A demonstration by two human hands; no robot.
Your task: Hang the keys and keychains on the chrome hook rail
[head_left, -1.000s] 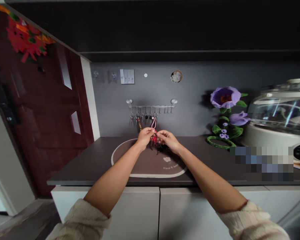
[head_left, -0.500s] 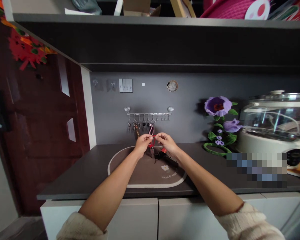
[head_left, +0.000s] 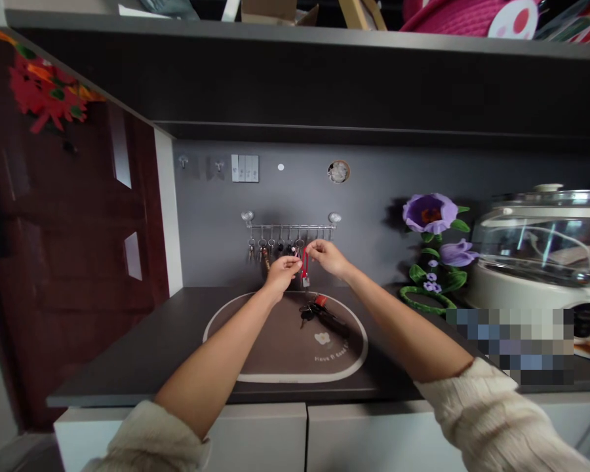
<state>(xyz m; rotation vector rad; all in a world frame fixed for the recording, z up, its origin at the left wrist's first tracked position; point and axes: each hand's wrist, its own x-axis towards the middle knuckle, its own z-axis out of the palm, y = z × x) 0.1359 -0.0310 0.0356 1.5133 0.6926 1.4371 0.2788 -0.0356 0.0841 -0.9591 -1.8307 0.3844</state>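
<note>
A red cord (head_left: 305, 265) with a small metal key (head_left: 305, 282) at its lower end hangs in front of the wall hook rail (head_left: 295, 227). My right hand (head_left: 327, 257) pinches the cord's upper part, close under the rail's right half. My left hand (head_left: 284, 272) is closed too, its fingertips meeting the side of the cord lower down. Several key bunches (head_left: 262, 249) hang from the rail's left and middle hooks, one partly behind my left hand. Below, a bunch of keys with a dark fob (head_left: 324, 314) and a red piece lies on the brown mat (head_left: 270, 347).
Purple fabric flowers (head_left: 430, 213) stand on the counter (head_left: 142, 347) at the right, beside a white appliance with a clear top (head_left: 526, 262). A dark shelf (head_left: 295, 78) overhangs the counter. At the left is a dark red door (head_left: 93, 275).
Both hands have risen toward the rail, my right hand more, lifting the red cord and key off the mat area. The view has shifted slightly.
</note>
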